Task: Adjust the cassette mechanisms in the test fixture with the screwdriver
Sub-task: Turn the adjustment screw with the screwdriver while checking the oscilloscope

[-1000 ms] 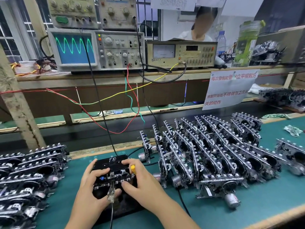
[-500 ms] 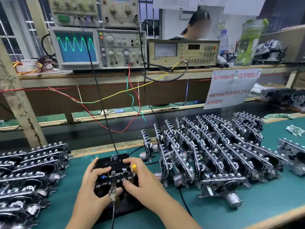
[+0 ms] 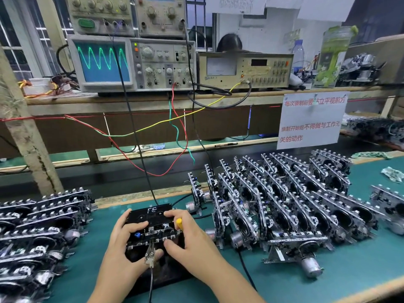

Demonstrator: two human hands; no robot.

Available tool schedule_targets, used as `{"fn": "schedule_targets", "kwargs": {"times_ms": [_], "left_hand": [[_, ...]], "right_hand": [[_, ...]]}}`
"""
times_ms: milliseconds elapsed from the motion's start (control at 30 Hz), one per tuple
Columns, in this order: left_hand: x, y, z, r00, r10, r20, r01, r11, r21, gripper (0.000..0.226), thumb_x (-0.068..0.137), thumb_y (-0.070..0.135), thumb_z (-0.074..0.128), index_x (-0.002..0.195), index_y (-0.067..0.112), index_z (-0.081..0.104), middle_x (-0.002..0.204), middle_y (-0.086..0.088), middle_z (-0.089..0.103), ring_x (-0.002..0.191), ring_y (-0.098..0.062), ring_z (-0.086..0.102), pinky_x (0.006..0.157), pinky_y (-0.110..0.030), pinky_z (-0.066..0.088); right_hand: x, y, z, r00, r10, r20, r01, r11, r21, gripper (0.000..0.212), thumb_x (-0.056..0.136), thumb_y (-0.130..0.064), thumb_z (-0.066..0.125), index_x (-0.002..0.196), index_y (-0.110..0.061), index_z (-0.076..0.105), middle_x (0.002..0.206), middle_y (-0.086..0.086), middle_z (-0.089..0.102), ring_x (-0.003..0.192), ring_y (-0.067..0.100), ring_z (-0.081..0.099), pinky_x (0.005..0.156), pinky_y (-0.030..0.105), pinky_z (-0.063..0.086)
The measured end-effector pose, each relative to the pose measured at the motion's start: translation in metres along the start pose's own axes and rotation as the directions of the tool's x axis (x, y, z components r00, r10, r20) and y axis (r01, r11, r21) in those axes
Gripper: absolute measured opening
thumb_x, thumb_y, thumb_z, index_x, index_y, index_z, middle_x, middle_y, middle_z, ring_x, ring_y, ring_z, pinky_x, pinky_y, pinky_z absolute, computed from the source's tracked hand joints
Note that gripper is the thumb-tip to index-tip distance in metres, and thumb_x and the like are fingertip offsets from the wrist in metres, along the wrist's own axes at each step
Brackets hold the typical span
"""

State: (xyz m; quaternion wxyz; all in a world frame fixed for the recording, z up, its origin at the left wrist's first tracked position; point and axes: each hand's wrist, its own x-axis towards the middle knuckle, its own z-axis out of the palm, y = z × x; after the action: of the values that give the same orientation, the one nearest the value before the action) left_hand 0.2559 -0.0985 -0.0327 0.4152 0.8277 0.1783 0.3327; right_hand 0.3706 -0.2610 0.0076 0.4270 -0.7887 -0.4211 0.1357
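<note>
Both grips are on the cassette mechanism [image 3: 153,231] seated in the black test fixture [image 3: 150,215] at the table's [image 3: 328,272] near edge. Left hand [image 3: 122,248] clamps it, fingers over the top, thumb by the alligator clip [image 3: 150,254]. Right hand [image 3: 192,239] pinches the other side with the yellow screwdriver [image 3: 179,223] tucked in its fingers; tip hidden. Oscilloscope [image 3: 102,60] shows a clean sine.

Risks, my read: thumb nudges the clip off and the signal drops; screwdriver tip slips since it's buried under fingers; right forearm sits near the stacked mechanisms [image 3: 284,197] and could topple a row.
</note>
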Motion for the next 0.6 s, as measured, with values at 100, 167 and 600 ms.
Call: {"fn": "schedule_targets", "kwargs": {"times_ms": [100, 167, 600], "left_hand": [[0.001, 0.003, -0.002, 1.0, 0.014, 0.01, -0.013, 1.0, -0.027, 0.07, 0.046, 0.058, 0.087, 0.11, 0.057, 0.06, 0.153, 0.033, 0.027, 0.135, 0.018, 0.031, 0.102, -0.032, 0.035], [0.001, 0.003, -0.007, 0.999, 0.012, 0.045, -0.011, 1.0, -0.02, 0.068, 0.048, 0.058, 0.08, 0.112, 0.058, 0.059, 0.154, 0.034, 0.025, 0.135, 0.019, 0.03, 0.104, -0.034, 0.034], [0.073, 0.055, -0.032, 0.913, -0.053, 0.405, -0.158, 0.869, 0.469, 0.025, 0.082, 0.046, 0.073, 0.098, 0.041, 0.054, 0.114, 0.02, 0.061, 0.11, -0.008, 0.059, 0.094, -0.033, 0.045]], "right_hand": [[0.001, 0.002, 0.001, 1.0, -0.016, -0.008, 0.016, 1.0, 0.006, 0.047, 0.092, -0.046, 0.056, 0.129, -0.06, 0.031, 0.111, -0.032, 0.048, 0.1, 0.002, 0.058, 0.085, 0.036, 0.05], [0.002, 0.002, 0.001, 1.0, -0.018, -0.018, 0.018, 1.0, 0.004, 0.044, 0.093, -0.045, 0.057, 0.127, -0.058, 0.032, 0.109, -0.033, 0.046, 0.098, -0.001, 0.055, 0.084, 0.033, 0.048], [-0.005, -0.01, -0.001, 0.994, -0.082, -0.075, 0.069, 0.986, -0.151, 0.072, 0.095, -0.029, 0.064, 0.153, -0.037, 0.021, 0.143, -0.012, 0.043, 0.128, 0.012, 0.045, 0.104, 0.027, 0.037]]}}
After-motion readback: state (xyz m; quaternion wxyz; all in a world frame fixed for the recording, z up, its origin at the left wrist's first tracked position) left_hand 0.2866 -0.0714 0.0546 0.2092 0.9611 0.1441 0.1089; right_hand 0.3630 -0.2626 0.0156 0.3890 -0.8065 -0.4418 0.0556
